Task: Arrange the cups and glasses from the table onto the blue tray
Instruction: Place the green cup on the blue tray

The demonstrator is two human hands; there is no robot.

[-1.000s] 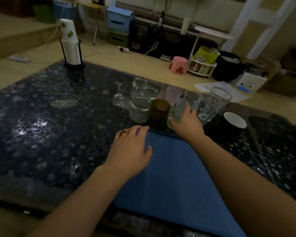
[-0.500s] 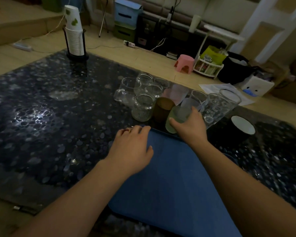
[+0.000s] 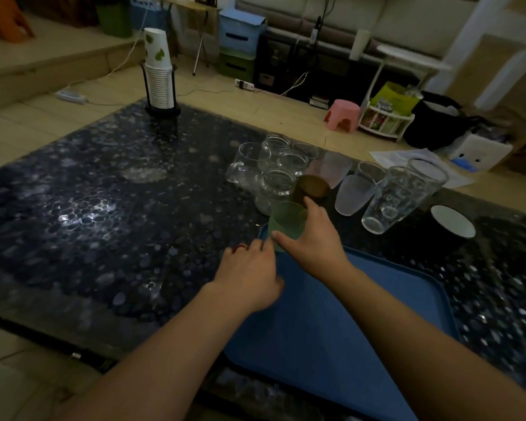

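My right hand [image 3: 313, 241] grips a frosted green cup [image 3: 286, 221] at the far left corner of the blue tray [image 3: 377, 314]. My left hand [image 3: 248, 275] rests flat on the tray's left edge, a red ring on one finger. Behind the tray stands a cluster of glassware: a brown cup [image 3: 312, 188], clear jars [image 3: 274, 189], a pink cup [image 3: 331, 171], a frosted white cup [image 3: 351, 194] and tall clear glasses [image 3: 398, 196]. A dark cup with a white inside [image 3: 451, 221] sits to the right.
A holder with stacked paper cups [image 3: 160, 77] stands at the table's far left corner. The dark pebbled tabletop [image 3: 104, 208] spreads left of the tray. Beyond the table are a pink stool [image 3: 342, 113], storage boxes and cables on the floor.
My right hand has carried the green cup from among the glassware leftward and nearer, to the tray's far left corner. My left hand stays on the tray's edge.
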